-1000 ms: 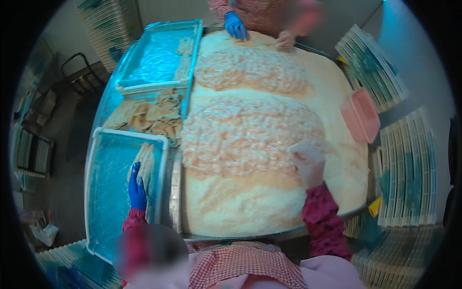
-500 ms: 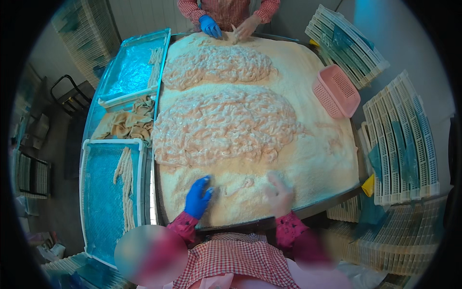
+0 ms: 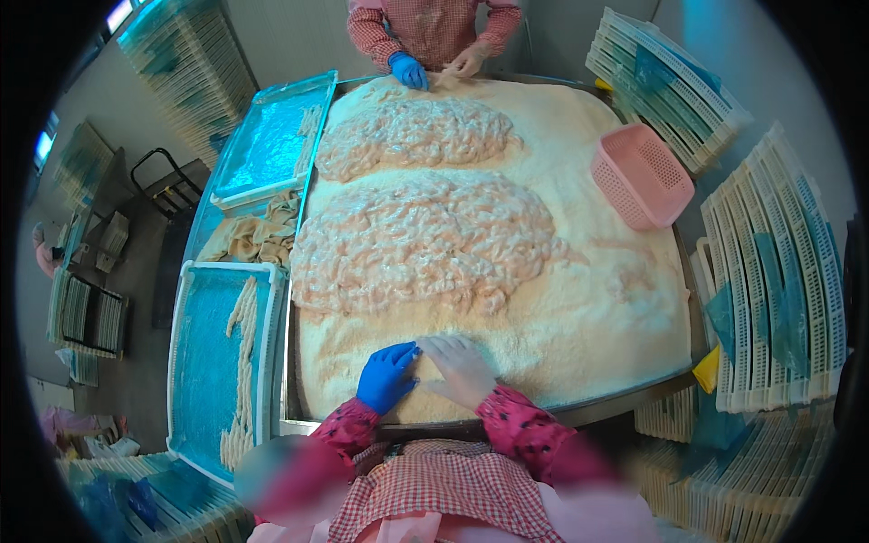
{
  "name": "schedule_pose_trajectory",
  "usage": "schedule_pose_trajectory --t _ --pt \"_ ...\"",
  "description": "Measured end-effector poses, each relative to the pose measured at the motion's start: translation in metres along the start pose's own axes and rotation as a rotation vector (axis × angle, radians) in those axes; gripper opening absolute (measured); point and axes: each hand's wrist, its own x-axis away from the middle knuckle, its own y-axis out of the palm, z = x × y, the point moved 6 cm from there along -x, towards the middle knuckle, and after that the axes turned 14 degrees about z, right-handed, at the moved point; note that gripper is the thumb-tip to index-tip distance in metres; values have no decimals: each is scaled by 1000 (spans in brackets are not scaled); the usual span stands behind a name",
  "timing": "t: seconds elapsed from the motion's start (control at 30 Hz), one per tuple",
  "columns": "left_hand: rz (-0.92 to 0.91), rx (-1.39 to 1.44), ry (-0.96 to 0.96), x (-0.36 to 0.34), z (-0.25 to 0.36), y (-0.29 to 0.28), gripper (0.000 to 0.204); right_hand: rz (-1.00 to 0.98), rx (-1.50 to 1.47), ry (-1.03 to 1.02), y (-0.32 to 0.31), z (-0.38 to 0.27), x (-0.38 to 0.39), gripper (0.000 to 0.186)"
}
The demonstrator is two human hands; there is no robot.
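My left hand point(image 3: 387, 371) in a blue glove is curled on the crumb bed point(image 3: 353, 344) near its front edge, fingers bent over something I cannot make out. My right hand point(image 3: 457, 371), in a pale translucent glove, lies beside it with fingers stretched toward the left fingertips, palm down. Behind them lies a large glistening mound of pale pink strips point(image 3: 421, 240), with a smaller mound point(image 3: 412, 136) farther back. At my left, a white-rimmed blue tray point(image 3: 199, 362) holds long crumb-coated strips point(image 3: 240, 380).
A co-worker point(image 3: 425, 27) handles crumbs across the table. A pink basket point(image 3: 634, 172) sits at right, beside stacks of white trays point(image 3: 769, 262). At back left are another tray point(image 3: 258, 145), bunched cloths point(image 3: 253, 231) and a black-handled trolley point(image 3: 163, 167). A distant person point(image 3: 45, 253) is at far left.
My left hand has left the near tray for the crumbs. My right hand has come back from the mound, and the two hands have now drawn together at the front.
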Motion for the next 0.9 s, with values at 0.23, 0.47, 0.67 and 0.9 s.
schedule_pose_trajectory --t 0.23,0.47,0.67,0.9 --pt "80 -74 -79 6 -42 -38 37 -38 157 260 -31 68 9 26" --pt "-65 672 -722 -9 -33 47 31 276 76 291 -36 14 -4 31" --pt "171 1731 -972 23 -23 97 49 258 -106 270 26 -19 -12 49" --pt "433 1708 -1343 27 -54 -1 45 411 288 287 -14 35 -62 45"
